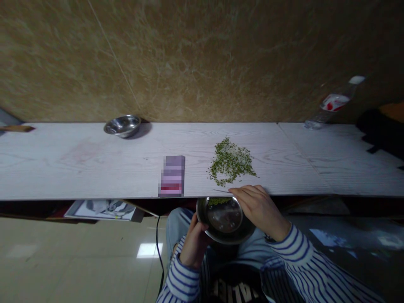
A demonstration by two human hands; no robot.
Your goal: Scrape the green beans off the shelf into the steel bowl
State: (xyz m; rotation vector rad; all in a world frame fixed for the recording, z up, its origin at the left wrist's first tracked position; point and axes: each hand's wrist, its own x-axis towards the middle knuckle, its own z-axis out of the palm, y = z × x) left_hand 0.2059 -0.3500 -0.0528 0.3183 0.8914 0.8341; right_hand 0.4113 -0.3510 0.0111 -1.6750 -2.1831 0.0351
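Note:
My left hand (196,242) grips the left rim of a steel bowl (224,223), held just below the table's front edge. Some small green beans (218,201) lie at the bowl's far side. My right hand (260,208) is closed at the table edge, over the bowl's right rim. From its fingertips a thin, dark sliver (221,190) points left; its kind is too small to tell. Beyond the hands, a loose spread of small green beans (232,162) with whitish grains among it covers part of the white table (195,143).
Left of the beans lies a blurred-out purple rectangular object (172,176). A second steel bowl (123,126) stands near the wall. At the back right is a clear plastic bottle (334,103), beside a black bag-like item (383,130). A wooden handle (17,128) shows far left.

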